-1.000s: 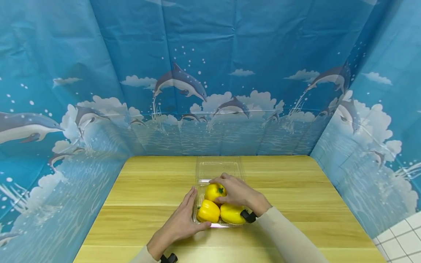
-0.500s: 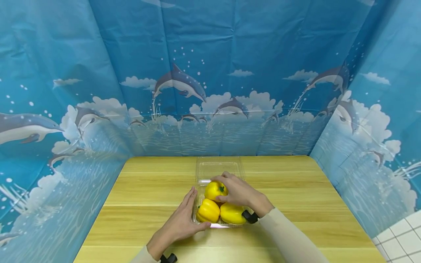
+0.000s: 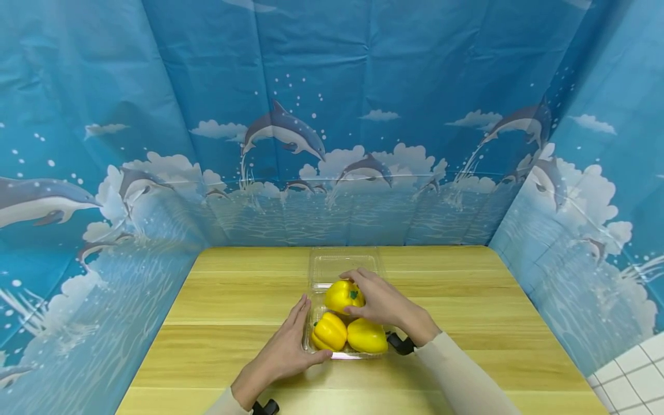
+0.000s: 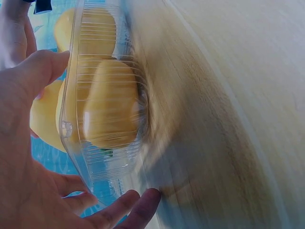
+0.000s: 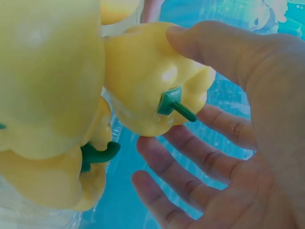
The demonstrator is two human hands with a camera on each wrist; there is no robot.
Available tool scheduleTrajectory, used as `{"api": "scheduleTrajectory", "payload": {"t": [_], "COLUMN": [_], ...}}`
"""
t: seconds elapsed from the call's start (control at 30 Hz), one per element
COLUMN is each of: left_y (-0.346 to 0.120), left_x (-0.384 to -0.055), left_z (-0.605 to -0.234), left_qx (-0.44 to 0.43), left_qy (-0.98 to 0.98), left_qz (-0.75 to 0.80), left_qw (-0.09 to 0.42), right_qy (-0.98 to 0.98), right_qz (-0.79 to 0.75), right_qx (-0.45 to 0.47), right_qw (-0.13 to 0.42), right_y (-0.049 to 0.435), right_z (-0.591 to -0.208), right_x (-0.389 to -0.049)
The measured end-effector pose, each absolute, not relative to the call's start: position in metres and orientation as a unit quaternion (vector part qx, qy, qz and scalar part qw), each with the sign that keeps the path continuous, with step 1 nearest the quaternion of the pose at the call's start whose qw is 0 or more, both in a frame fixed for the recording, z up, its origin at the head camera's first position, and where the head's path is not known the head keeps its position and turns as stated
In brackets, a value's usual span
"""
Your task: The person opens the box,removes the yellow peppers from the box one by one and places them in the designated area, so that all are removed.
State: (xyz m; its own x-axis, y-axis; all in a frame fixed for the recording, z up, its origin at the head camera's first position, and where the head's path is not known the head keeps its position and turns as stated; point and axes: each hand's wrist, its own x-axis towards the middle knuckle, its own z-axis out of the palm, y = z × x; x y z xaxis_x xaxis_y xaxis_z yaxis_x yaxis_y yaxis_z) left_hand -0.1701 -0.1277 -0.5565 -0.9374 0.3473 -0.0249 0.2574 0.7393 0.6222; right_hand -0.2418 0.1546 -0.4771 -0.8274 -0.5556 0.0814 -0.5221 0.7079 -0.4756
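In the head view my right hand (image 3: 381, 300) grips a yellow bell pepper (image 3: 340, 296) with a green stem, over the far part of a clear plastic clamshell box (image 3: 344, 355). The right wrist view shows thumb and fingertips against this pepper (image 5: 143, 81). Two more yellow bell peppers lie in the near part of the box, a left one (image 3: 329, 332) and a right one (image 3: 367, 336). My left hand (image 3: 285, 349) rests at the box's left side and near-left corner. In the left wrist view its thumb (image 4: 45, 69) touches the box rim, fingers extended along the wall.
The box's clear lid (image 3: 346, 268) lies folded back on the far side of the wooden table (image 3: 233, 334). Blue dolphin-print sheets (image 3: 332, 213) stand behind the table and along both sides. White tiles (image 3: 635, 374) show at the lower right.
My right hand has lifted the far bell pepper a little and shifted it slightly right and away. My left hand, the box and the two near peppers have stayed in place.
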Motion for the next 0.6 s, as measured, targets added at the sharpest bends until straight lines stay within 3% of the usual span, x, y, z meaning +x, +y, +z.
{"api": "scheduleTrajectory", "payload": {"t": [0.6], "left_y": [-0.127], "left_x": [-0.168], "left_z": [-0.555], "left_qx": [0.163], "left_qy": [0.930], "left_qz": [0.323], "left_qw": [0.068], "right_qy": [0.915], "right_qz": [-0.269], "right_qx": [-0.301], "right_qw": [-0.002], "right_y": [0.176], "right_z": [-0.473], "right_x": [-0.235]}}
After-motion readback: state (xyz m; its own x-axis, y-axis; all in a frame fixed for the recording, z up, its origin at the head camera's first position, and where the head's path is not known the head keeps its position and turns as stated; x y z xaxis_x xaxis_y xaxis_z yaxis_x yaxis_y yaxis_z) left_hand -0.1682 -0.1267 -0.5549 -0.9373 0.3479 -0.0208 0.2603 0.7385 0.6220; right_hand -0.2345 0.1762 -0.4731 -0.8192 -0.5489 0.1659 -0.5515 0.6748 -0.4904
